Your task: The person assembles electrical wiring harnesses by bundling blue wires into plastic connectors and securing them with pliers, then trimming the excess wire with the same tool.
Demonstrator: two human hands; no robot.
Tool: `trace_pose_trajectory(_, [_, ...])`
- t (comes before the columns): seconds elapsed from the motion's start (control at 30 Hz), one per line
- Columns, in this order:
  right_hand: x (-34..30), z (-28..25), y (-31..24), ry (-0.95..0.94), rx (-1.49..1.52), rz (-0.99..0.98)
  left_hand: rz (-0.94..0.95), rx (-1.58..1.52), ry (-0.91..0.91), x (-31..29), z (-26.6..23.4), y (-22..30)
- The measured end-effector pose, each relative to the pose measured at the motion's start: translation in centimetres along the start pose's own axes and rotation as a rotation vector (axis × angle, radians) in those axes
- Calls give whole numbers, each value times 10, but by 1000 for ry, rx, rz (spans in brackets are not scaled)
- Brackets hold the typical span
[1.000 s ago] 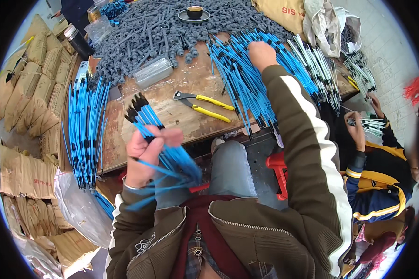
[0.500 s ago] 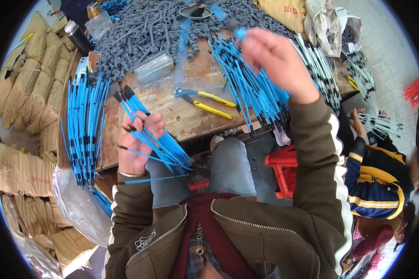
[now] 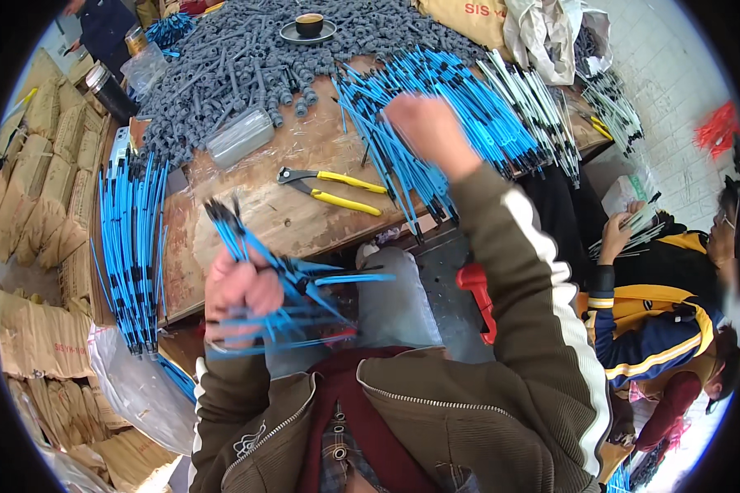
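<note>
My left hand (image 3: 242, 292) is closed around a loose bundle of thin blue rods with black ends (image 3: 308, 286), held over my lap at the table edge. Some of these rods fan out to the right, and the lower ones are smeared by motion. My right hand (image 3: 423, 127) reaches over a large pile of similar blue rods (image 3: 469, 107) on the table. Its fingers are blurred, so whether they grip a rod does not show. Between the hands lie pliers with yellow handles (image 3: 349, 200). Another stack of blue rods (image 3: 131, 255) rests along the left table edge.
Grey plastic parts (image 3: 214, 74) are heaped at the back, with a cup (image 3: 309, 25) on a saucer among them. A clear plastic-wrapped block (image 3: 240, 138) lies in front. White rods (image 3: 534, 107) lie right of the blue pile. A co-worker (image 3: 658, 329) sits at right, beyond a red stool (image 3: 477, 300).
My right hand has come down and left onto the blue pile; a blurred blue-tipped thing beside it no longer shows there. The bundle in my left hand has spread and turned. The whole view has shifted.
</note>
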State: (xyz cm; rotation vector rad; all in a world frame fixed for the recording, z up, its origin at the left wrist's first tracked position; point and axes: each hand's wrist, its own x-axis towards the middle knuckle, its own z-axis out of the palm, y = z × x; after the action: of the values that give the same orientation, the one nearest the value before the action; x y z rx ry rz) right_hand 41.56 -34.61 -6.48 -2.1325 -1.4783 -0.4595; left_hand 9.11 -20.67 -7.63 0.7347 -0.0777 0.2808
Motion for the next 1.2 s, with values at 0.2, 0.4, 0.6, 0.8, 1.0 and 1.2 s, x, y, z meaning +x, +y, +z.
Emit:
trace_pose_trajectory(0.2, [8, 4, 119, 18, -468, 620, 219, 550, 275, 2, 29, -27])
trace_pose_trajectory(0.4, [28, -29, 74, 347, -468, 307, 160, 386, 267, 6, 4, -17])
trace_pose_trajectory(0.6, [34, -103, -30, 505, -432, -114, 153, 221, 158, 19, -26, 4])
trace_pose_trajectory(0.8, [8, -99, -105, -365, 722, -79, 145, 81, 537, 30, -9, 2])
trace_pose_trajectory(1.0, [-37, -12, -124, -443, 638, -123, 186, 35, 176, 29, -20, -5])
trace_pose_trajectory(1.2, [28, 11, 2, -17, -260, 241, 100, 213, 220, 16, 6, -6])
